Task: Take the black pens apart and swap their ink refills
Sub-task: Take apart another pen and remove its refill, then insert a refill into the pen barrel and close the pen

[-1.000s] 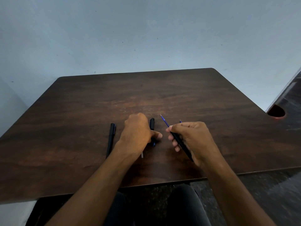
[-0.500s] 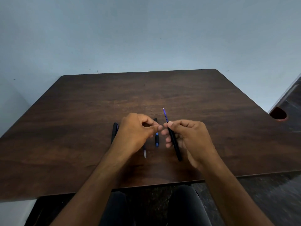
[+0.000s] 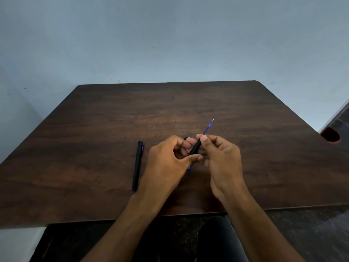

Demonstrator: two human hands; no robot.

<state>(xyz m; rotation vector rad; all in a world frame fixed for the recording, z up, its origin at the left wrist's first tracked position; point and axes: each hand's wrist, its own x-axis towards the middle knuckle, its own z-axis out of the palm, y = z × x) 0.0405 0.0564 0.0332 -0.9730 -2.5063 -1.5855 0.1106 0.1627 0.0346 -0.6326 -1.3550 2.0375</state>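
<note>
Both hands' fingers pinch the black barrel (image 3: 195, 147), right hand (image 3: 221, 157) high and left hand (image 3: 168, 159) low; she'd best push the blue refill (image 3: 207, 129) in straight.

pen (image 3: 137, 165) lies on table (image 3: 94, 138), centre-left of frame | left hand (image 3: 166, 159) to its right | right hand (image 3: 221, 157) further right | barrel (image 3: 195, 147) between both hands

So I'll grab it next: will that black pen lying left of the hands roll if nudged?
Probably. The black pen looks slim and round, lying flat on the smooth table, so a sideways push could roll it. Likely light and stiff.
</note>
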